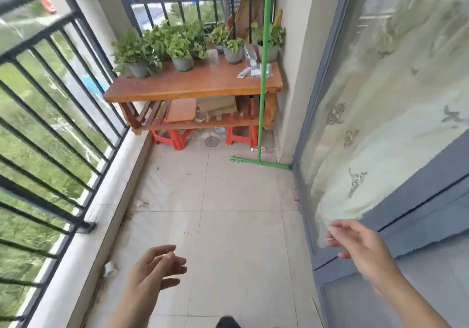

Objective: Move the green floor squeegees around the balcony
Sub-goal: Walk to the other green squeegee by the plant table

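Observation:
A green floor squeegee (pixel 263 79) stands upright at the far end of the balcony. Its long pole leans near the right wall in front of the wooden table, and its head (pixel 258 163) lies on the tiles. My left hand (pixel 154 268) hovers low in the foreground with fingers loosely apart and nothing in it. My right hand (pixel 355 241) is raised beside the glass door, fingers spread and empty. Both hands are well short of the squeegee.
A wooden table (pixel 193 84) with several potted plants (pixel 177 46) fills the far end, red plastic stools (pixel 175 137) and clutter under it. A black railing (pixel 50 104) runs along the left. A glass sliding door with curtain (pixel 380 124) lines the right. Tiled floor (pixel 228 226) lies between.

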